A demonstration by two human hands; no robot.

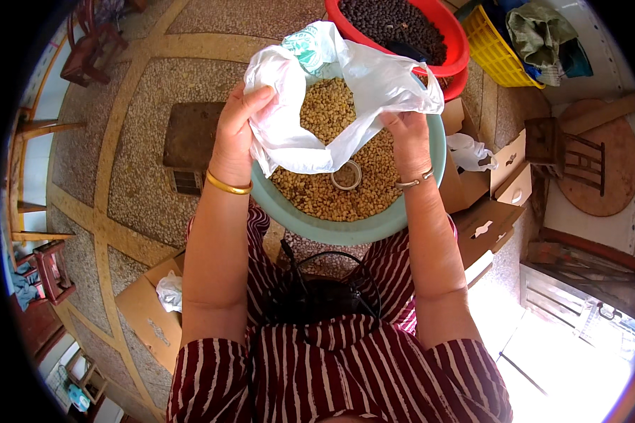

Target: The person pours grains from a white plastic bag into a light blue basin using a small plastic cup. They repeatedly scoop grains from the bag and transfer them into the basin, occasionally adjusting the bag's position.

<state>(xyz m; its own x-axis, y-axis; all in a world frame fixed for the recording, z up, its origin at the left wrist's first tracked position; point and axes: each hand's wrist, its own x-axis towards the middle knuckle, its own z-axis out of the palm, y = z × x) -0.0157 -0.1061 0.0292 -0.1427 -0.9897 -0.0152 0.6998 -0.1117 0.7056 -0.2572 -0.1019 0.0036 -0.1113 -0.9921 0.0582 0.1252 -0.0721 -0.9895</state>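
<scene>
A thin white plastic bag (282,116) with green print is stretched between my two hands over a pale green basin (310,229). My left hand (236,127) is closed on the bag's left edge, thumb on top. Opposite it, my right hand (408,137) pinches the bag's right side. Small tan kernels (384,169) fill much of the basin and also show through the gap in the bag. Among them sits a small round cup (346,175) with a white rim, below the bag.
Beyond the basin stands a red basin (458,42) of dark round seeds, beside a yellow basket (497,49) holding cloth. A low wooden stool (194,134) is on the left. Cardboard boxes (490,225) lie at right, and another cardboard piece (148,317) at left.
</scene>
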